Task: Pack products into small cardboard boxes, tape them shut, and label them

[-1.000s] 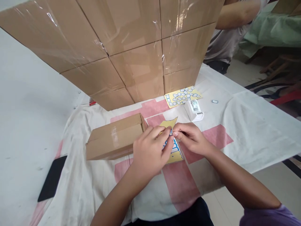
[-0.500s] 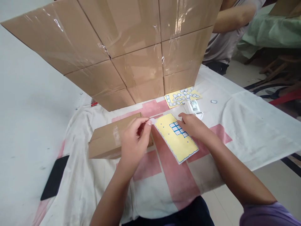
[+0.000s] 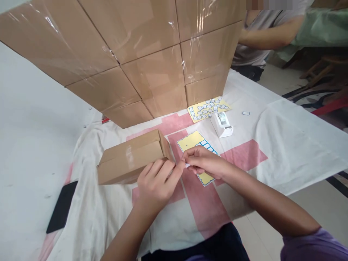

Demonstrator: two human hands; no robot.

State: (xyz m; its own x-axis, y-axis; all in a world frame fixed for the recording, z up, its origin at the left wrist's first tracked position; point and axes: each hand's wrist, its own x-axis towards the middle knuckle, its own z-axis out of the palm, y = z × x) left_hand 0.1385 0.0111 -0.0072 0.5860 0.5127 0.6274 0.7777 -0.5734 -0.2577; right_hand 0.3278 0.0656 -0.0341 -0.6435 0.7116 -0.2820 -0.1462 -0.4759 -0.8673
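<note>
1. Nearest us, we see a purple sleeve (image 3: 310,246) at the lower right and a flat black slab (image 3: 62,206) at the left.
2. Our left hand (image 3: 158,181) has its fingers bent, thumb and forefinger pinching one side of a small white piece (image 3: 187,165).
3. Our right hand (image 3: 204,162) grips the other side of it, fingers curled; the piece sits between both sets of fingertips, mostly hidden.
4. Beneath the right hand we see a yellow sheet (image 3: 193,140) with blue-edged white tiles; it lies on the pale cloth (image 3: 174,232) with its pink patches, partly covered.
5. Left of the sheet, we have a closed cardboard box (image 3: 130,154) on its own.
6. Beyond the sheet, we find a white tape dispenser (image 3: 225,131), another yellow card (image 3: 208,108) full of tiles, and a loose tile (image 3: 246,113) to the right.
7. Behind, we face stacked cartons (image 3: 152,72) under clear tape; farther right, another person's arm (image 3: 272,36) reaches across.
</note>
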